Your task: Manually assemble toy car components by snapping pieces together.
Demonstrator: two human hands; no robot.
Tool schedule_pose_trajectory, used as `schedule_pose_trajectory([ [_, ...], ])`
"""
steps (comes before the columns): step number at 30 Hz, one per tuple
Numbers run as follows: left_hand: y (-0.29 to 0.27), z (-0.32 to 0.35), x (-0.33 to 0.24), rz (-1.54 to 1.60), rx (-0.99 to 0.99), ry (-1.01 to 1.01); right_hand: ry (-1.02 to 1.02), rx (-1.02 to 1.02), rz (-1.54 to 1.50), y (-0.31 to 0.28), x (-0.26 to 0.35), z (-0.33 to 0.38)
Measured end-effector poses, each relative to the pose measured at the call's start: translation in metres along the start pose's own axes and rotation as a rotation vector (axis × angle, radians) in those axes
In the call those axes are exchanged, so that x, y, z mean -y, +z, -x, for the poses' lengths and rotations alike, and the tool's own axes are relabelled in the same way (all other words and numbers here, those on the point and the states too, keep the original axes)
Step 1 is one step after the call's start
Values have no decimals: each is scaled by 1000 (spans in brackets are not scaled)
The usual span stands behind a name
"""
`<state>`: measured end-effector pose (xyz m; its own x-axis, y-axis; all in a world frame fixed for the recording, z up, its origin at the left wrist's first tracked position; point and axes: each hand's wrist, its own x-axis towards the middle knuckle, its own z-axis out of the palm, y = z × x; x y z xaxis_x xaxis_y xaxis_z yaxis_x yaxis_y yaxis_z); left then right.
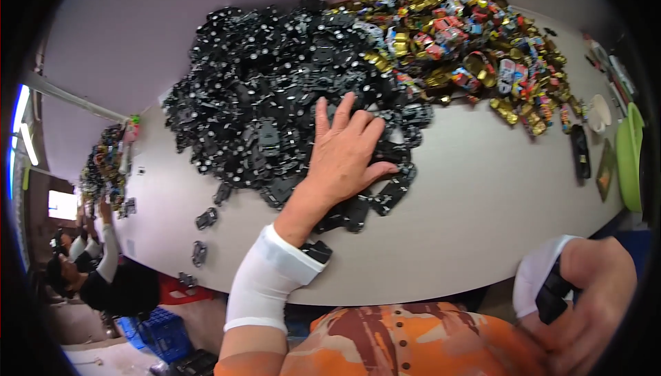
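Note:
A heap of black plastic toy-car bases, many with small silvery dots, covers the middle of the table. My left hand rests over the near right part of this heap, back of the hand up and fingers spread. Its fingertips touch the black pieces, and its thumb points right, beside several loose bases. No grasped piece shows in it. At the lower right edge, off the table front, my right hand is smeared by motion. Its fingers cannot be made out. Both forearms wear white sleeves.
Colourful and gold toy-car bodies are heaped at the far right. A green basin and a black tool-like object lie along the right edge. Single bases lie at the left. Another person works at the far left.

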<state>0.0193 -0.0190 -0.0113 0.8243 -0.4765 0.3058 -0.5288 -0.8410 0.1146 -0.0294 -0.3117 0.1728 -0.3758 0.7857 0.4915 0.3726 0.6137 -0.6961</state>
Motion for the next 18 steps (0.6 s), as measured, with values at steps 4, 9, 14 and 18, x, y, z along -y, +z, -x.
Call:
schedule_pose_trajectory([
  [4,5,4,3,26,-3,-22,88,-99,-108,-16,-53,23],
  [9,1,2,1,42,-46,-10,1116,-987,477,3,-180,70],
  [14,1,0,0,44,-37,-4,1204,-801,883,11,-210,78],
  [18,4,2,1,45,-64,-3,1293,-703,1002,5,-214,77],
])
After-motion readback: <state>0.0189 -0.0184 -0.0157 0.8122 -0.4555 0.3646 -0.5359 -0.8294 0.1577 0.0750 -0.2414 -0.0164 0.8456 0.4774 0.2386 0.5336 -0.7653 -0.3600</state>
